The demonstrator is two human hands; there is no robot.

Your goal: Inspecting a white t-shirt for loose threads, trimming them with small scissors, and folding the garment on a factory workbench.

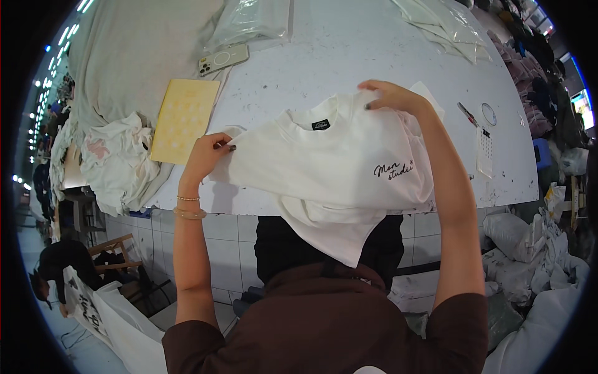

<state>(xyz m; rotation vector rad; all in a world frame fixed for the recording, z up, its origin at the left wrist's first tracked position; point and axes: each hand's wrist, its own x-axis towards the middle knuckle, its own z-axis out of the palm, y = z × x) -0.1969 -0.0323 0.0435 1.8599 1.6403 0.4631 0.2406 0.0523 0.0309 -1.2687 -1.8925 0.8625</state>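
Note:
A white crew-neck shirt (324,156) lies partly folded on the table in front of me, its collar facing away. It has a dark label inside the neck and small black script on the right of the chest. One part of it hangs over the table's near edge. My left hand (210,154) is closed on the fabric at the shirt's left side, thumb and fingers pinching it. At the far right, by the shoulder, my right hand (395,98) is closed on the cloth, fingers bent over it.
On the white table (299,68) lie a yellow patterned sheet (185,120), a phone (223,60), a crumpled white garment (118,163), clear plastic packages (251,23), and a small cutting tool (467,115) beside a tape roll (488,113). Stuffed bags (514,237) stand right; another person (65,262) bends at left.

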